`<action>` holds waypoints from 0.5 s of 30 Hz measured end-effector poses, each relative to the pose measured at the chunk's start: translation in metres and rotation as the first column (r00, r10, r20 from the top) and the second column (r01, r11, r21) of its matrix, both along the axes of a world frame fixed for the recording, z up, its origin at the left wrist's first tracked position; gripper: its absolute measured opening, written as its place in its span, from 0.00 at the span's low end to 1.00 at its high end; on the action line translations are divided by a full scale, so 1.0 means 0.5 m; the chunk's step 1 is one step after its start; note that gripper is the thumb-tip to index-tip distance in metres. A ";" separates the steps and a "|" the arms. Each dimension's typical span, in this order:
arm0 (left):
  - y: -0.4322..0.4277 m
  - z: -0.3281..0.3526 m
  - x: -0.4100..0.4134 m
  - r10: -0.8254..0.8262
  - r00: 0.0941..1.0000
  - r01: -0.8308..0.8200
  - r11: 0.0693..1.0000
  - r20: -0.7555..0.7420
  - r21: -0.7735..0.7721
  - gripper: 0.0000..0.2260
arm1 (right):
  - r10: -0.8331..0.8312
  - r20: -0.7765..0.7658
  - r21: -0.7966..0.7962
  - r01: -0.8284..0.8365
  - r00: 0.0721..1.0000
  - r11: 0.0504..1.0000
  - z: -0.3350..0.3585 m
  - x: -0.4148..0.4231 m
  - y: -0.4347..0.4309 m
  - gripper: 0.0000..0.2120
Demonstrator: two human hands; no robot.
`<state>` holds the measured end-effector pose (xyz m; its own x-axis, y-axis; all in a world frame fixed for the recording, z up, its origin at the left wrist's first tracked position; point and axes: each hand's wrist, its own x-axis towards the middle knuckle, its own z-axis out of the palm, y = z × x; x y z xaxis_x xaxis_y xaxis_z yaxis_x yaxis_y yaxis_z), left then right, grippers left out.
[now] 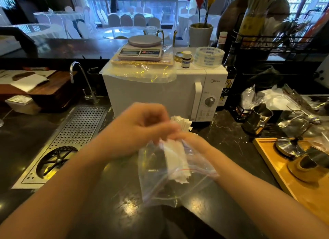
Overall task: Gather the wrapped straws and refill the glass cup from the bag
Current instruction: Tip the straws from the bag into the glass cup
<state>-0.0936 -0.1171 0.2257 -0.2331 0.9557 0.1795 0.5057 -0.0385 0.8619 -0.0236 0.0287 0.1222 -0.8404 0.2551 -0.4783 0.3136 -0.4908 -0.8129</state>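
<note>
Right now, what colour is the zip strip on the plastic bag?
Red, a thin line across the clear plastic bag's mouth; the head view shows it.

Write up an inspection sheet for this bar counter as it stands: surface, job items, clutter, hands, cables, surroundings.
Surface: dark marble counter, glossy, with a perforated metal drain tray set into it on the left.
Job's things: clear zip bag held above the counter, white wrapped straws sticking out of its top; glass cup not identifiable.
Clutter: microwave carrying a scale, tape rolls and a small bottle; steel pitcher; wooden tray on the right.
Grippers: left hand and right hand both closed on the straws at the bag's mouth; blurred.
Cables: nothing seen.
Surroundings: faucet, dining room behind glass.
</note>
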 end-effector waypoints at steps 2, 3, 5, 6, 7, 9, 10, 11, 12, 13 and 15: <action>0.005 -0.031 -0.042 0.319 0.927 -0.343 0.934 0.199 0.101 0.07 | -0.087 -0.047 -0.009 0.087 0.995 0.996 0.028 0.006 0.018 0.03; 0.009 -0.051 -0.066 0.432 0.862 -0.469 0.879 0.266 0.091 0.06 | -0.151 -0.075 0.006 0.152 0.986 0.988 0.043 0.006 0.030 0.03; 0.017 -0.088 -0.105 0.506 0.757 -0.534 0.844 0.414 -0.057 0.04 | -0.209 -0.174 0.005 0.213 0.962 0.977 0.063 0.003 0.053 0.08; 0.023 -0.103 -0.118 0.475 0.725 -0.469 0.871 0.498 -0.148 0.05 | -0.207 -0.218 -0.005 0.210 0.954 0.978 0.064 -0.005 0.066 0.11; 0.031 -0.116 -0.127 0.416 0.699 -0.362 0.907 0.581 -0.214 0.10 | -0.213 -0.245 0.010 0.222 0.946 0.975 0.070 -0.011 0.073 0.12; 0.054 -0.133 -0.132 0.275 0.675 -0.146 0.959 0.685 -0.241 0.16 | -0.232 -0.319 0.069 0.267 0.919 0.961 0.086 -0.020 0.084 0.12; 0.068 -0.138 -0.132 0.213 0.691 -0.075 0.972 0.691 -0.224 0.17 | -0.235 -0.351 0.104 0.288 0.906 0.952 0.093 -0.025 0.089 0.13; 0.084 -0.142 -0.133 0.168 0.711 -0.030 0.977 0.683 -0.209 0.18 | -0.229 -0.382 0.125 0.295 0.895 0.947 0.099 -0.028 0.095 0.13; 0.099 -0.143 -0.135 0.134 0.719 0.000 0.981 0.681 -0.194 0.19 | -0.228 -0.402 0.151 0.309 0.887 0.939 0.104 -0.031 0.097 0.14; 0.115 -0.144 -0.138 0.107 0.720 0.025 0.983 0.685 -0.180 0.19 | -0.220 -0.420 0.174 0.316 0.881 0.933 0.107 -0.033 0.099 0.14; 0.145 -0.144 -0.144 0.056 0.725 0.076 0.984 0.687 -0.160 0.21 | -0.202 -0.446 0.244 0.336 0.872 0.910 0.102 -0.038 0.106 0.16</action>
